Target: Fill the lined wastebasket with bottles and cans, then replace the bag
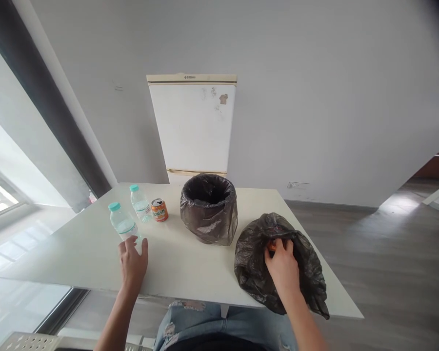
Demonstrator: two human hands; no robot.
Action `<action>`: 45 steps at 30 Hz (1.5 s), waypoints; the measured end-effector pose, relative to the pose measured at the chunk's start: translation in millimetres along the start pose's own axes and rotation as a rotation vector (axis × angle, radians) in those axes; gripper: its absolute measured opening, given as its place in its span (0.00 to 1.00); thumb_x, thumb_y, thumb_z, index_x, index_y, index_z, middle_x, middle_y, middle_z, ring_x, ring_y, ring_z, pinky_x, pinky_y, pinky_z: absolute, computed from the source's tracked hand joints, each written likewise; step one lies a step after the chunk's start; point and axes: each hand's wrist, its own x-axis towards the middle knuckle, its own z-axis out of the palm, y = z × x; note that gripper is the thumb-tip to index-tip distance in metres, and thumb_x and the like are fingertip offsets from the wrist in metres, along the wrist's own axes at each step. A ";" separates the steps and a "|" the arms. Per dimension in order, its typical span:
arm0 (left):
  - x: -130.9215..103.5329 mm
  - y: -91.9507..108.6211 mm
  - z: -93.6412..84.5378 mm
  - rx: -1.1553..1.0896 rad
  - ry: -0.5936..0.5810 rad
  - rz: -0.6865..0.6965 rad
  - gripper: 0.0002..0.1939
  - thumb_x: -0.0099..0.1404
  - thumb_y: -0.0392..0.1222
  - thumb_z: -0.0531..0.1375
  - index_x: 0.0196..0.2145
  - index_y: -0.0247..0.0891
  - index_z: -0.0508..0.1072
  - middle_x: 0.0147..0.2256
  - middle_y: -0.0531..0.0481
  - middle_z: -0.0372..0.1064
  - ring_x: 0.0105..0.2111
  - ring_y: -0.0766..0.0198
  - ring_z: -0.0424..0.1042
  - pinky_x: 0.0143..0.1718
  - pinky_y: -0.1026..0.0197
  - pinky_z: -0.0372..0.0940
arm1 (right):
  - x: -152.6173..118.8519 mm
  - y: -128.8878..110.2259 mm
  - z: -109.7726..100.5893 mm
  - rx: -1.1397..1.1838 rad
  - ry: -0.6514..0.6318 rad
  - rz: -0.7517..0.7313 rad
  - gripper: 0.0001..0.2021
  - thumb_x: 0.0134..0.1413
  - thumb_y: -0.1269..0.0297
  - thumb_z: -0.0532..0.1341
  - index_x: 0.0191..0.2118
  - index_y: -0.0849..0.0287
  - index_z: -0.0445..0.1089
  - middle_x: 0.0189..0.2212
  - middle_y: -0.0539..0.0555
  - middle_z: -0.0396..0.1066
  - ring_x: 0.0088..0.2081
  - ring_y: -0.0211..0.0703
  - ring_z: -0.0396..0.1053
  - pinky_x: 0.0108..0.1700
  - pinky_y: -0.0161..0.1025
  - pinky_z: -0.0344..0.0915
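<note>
My right hand (283, 265) reaches into the mouth of a loose black plastic bag (250, 258) at the table's right side. Its fingers are around an orange can (271, 245), mostly hidden by the hand and the bag. Near the left, my left hand (133, 258) has its thumb and fingers apart, right by the lower part of a clear water bottle (122, 222) with a teal cap; I cannot tell if they touch. A second such bottle (141, 204) stands behind it, beside an upright orange drink can (159, 210).
A bin lined with a black bag (209, 219) stands mid-table, its mouth facing up. The white table (175, 268) ends just in front of my legs. Behind it are a white fridge (193, 126) and a grey wall (314, 97).
</note>
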 end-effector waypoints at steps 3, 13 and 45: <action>-0.2 1.6 -0.7 -0.004 0.008 0.017 0.21 0.71 0.56 0.54 0.52 0.38 0.66 0.49 0.38 0.65 0.47 0.49 0.72 0.51 0.46 0.66 | -1.1 1.6 -7.6 0.020 0.028 0.029 0.20 0.67 0.56 0.55 0.58 0.63 0.67 0.55 0.71 0.63 0.32 0.51 0.76 0.31 0.45 0.69; -23.2 30.1 -10.7 -0.130 0.132 0.126 0.10 0.74 0.49 0.53 0.41 0.41 0.66 0.39 0.46 0.68 0.42 0.54 0.71 0.48 0.51 0.67 | -26.1 3.3 -50.3 0.316 0.205 0.011 0.23 0.60 0.50 0.60 0.57 0.56 0.67 0.49 0.62 0.70 0.40 0.55 0.75 0.35 0.46 0.71; -118.1 180.1 -59.4 -0.497 -0.290 0.432 0.29 0.63 0.49 0.70 0.58 0.41 0.68 0.50 0.40 0.76 0.49 0.48 0.78 0.50 0.51 0.74 | -79.4 -42.9 -94.3 0.836 -0.010 -0.523 0.35 0.61 0.51 0.68 0.69 0.50 0.59 0.65 0.64 0.61 0.59 0.60 0.70 0.49 0.48 0.77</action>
